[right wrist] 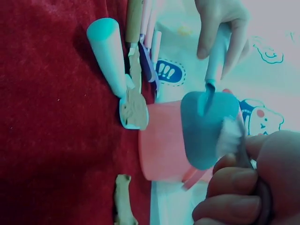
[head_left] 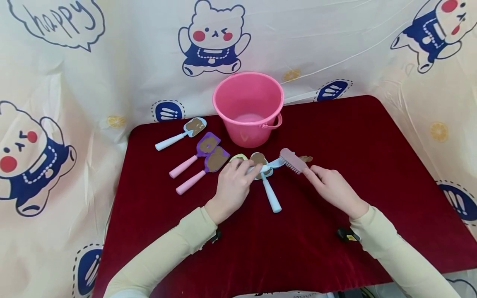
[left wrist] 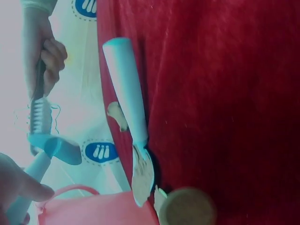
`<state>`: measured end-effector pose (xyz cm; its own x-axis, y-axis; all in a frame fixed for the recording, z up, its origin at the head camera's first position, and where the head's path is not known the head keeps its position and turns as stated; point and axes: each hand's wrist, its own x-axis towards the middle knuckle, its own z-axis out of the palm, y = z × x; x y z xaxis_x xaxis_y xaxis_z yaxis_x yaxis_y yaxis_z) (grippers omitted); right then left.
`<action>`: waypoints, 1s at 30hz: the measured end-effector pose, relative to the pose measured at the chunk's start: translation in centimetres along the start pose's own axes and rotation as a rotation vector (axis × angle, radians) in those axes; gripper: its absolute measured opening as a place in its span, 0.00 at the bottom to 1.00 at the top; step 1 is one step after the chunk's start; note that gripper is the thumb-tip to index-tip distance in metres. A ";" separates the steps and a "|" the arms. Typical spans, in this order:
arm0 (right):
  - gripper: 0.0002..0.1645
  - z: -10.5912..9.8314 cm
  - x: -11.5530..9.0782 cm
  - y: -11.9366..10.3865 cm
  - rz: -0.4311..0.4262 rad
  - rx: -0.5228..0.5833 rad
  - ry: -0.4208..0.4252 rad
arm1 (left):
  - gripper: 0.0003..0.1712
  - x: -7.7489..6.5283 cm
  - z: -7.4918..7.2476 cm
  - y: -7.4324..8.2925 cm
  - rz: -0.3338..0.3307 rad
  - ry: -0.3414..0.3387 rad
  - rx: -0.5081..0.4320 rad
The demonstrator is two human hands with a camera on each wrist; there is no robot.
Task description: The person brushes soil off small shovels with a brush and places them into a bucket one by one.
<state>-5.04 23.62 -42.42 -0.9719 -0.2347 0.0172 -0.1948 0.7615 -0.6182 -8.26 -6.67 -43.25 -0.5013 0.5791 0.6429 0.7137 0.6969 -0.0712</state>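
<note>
My left hand (head_left: 232,186) grips the handle of a light blue toy shovel (right wrist: 206,136), held up over the table with its blade toward the right. In my right hand (head_left: 337,190) is a pink brush (head_left: 292,160), its bristles (left wrist: 41,115) against the blade. Below them lies another light blue shovel (head_left: 271,194) with brown, mud-like stuff on its scoop. A green-edged shovel (head_left: 238,157) is mostly hidden behind my left hand. Two purple shovels with pink handles (head_left: 191,182) and one more blue shovel (head_left: 169,141) lie to the left, their blades also coated brown.
A pink bucket (head_left: 247,134) stands at the back middle, its handle hanging on the right side. A brown lump (right wrist: 123,199) lies on the dark red cloth (head_left: 372,145) near the brush. Printed curtains (head_left: 141,62) enclose the table at the back and sides.
</note>
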 end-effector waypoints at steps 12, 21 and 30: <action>0.23 -0.8 0.2 1.0 -0.034 -0.051 0.064 | 0.10 -0.1 0.4 -0.3 0.108 0.120 0.085; 0.19 -2.4 0.5 0.7 -0.058 -0.168 -0.027 | 0.11 0.2 0.3 0.4 0.160 0.152 0.138; 0.18 -2.4 0.9 0.1 -0.074 -0.078 -0.153 | 0.12 0.7 0.4 1.0 0.182 0.194 0.164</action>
<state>-6.27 24.88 -40.57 -0.9241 -0.3768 -0.0633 -0.2806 0.7819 -0.5566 -8.10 -5.44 -43.13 -0.2580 0.6201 0.7409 0.6869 0.6570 -0.3107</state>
